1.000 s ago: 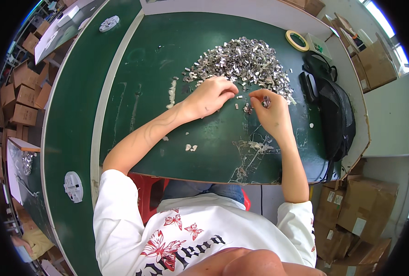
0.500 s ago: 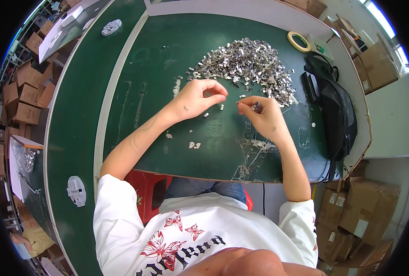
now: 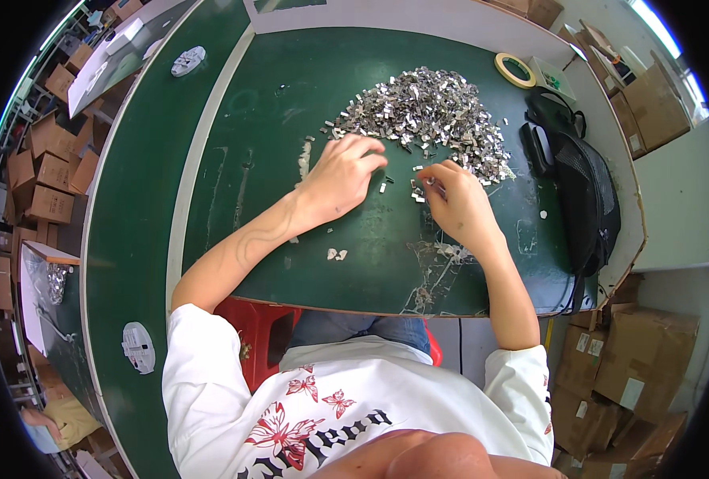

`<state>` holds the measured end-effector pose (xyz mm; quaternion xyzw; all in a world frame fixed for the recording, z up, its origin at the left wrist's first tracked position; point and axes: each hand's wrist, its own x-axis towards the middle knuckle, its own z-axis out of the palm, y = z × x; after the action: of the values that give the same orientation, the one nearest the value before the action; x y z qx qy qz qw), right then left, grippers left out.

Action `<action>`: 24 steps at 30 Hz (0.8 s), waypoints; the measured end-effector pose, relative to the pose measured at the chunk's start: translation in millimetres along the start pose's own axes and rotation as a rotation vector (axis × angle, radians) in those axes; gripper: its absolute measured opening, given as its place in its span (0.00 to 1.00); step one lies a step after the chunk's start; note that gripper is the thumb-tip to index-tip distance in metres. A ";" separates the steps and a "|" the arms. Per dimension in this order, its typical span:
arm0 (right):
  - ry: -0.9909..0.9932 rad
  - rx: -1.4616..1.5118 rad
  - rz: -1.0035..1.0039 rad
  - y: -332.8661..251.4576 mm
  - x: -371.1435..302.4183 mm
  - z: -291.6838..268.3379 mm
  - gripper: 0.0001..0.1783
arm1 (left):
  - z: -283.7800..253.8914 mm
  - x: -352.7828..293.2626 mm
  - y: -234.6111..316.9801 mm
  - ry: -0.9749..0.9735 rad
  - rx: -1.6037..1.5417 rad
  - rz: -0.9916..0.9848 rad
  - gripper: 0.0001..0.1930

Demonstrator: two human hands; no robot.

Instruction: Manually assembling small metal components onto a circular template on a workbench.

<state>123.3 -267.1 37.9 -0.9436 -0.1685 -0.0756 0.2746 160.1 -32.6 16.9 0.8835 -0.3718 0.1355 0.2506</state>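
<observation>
A heap of small silvery metal pieces (image 3: 422,108) lies on the green tabletop (image 3: 290,80), beyond my hands. My left hand (image 3: 340,177) hovers at its near left edge, thumb and forefinger apart, with nothing visible between them. Just right of its thumb are a dark piece (image 3: 389,180) and a pale piece (image 3: 383,188). Across from it, my right hand (image 3: 460,195) is closed, its fingers bent round something small and shiny that I cannot make out. Several loose pieces (image 3: 418,199) lie beside its fingertips, on the left.
A black bag (image 3: 582,191) lies along the right side, with a roll of yellowish tape (image 3: 516,70) and a clear box (image 3: 552,78) behind it. White scraps (image 3: 337,255) lie nearer the front edge. Cardboard boxes (image 3: 645,359) are stacked at the right.
My left hand has turned and its fingers have parted. My right hand has shifted slightly left, its fingers curling in more. Loose pieces now lie beside its fingertips, and a dark one near my left thumb.
</observation>
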 end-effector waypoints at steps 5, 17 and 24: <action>0.093 0.046 0.014 -0.6 1.0 0.7 0.09 | 16.7 32.2 -11.4 0.159 0.048 0.181 0.12; 0.121 0.056 0.046 -1.6 1.1 -4.5 0.08 | 18.2 36.4 -17.6 0.116 0.005 0.087 0.09; 0.144 0.038 0.045 2.1 2.4 -4.9 0.08 | 9.3 40.1 -24.1 -0.144 -0.012 -0.043 0.07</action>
<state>126.0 -270.7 41.6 -0.9339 -0.1284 -0.1338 0.3057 205.6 -46.9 17.9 0.8971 -0.3707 0.0641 0.2316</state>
